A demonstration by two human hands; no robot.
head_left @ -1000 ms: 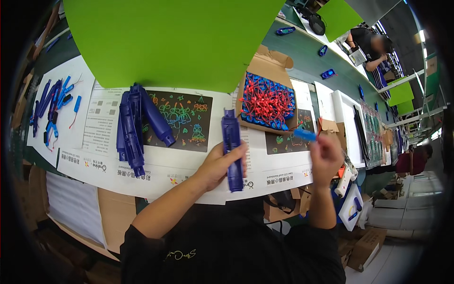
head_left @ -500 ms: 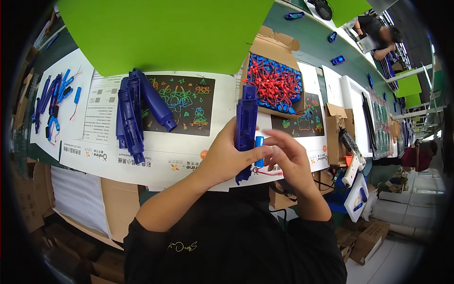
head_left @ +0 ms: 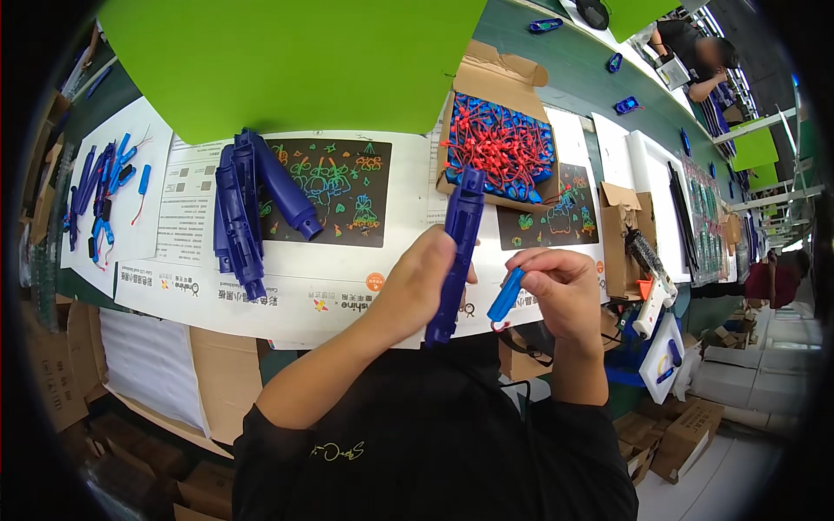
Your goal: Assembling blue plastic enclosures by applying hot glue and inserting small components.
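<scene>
My left hand (head_left: pixel 420 282) is wrapped round a long dark-blue plastic housing (head_left: pixel 458 260), held upright and slightly tilted above the white printed sheet. To its right, my right hand (head_left: pixel 563 288) pinches a light-blue cylindrical battery (head_left: pixel 505 295) between thumb and fingers. A short red wire shows at the battery's lower end. The battery and the housing are apart. Beyond my hands stands an open cardboard box (head_left: pixel 497 65) packed with blue batteries and tangled red wires. Several more dark-blue housings (head_left: pixel 241 213) lie stacked on the sheet at the left.
A bright green panel (head_left: pixel 287 65) rises at the back. Loose batteries and dark-blue parts (head_left: pixel 109 191) lie far left. At right are a small cardboard box (head_left: pixel 618 234), a white-handled glue gun (head_left: pixel 653 308) and a white foam tray (head_left: pixel 647 156). A co-worker (head_left: pixel 691 56) sits across at far right.
My right hand has drawn the battery away to the right of the housing and tilted it. The housing has turned and leans more in my left hand.
</scene>
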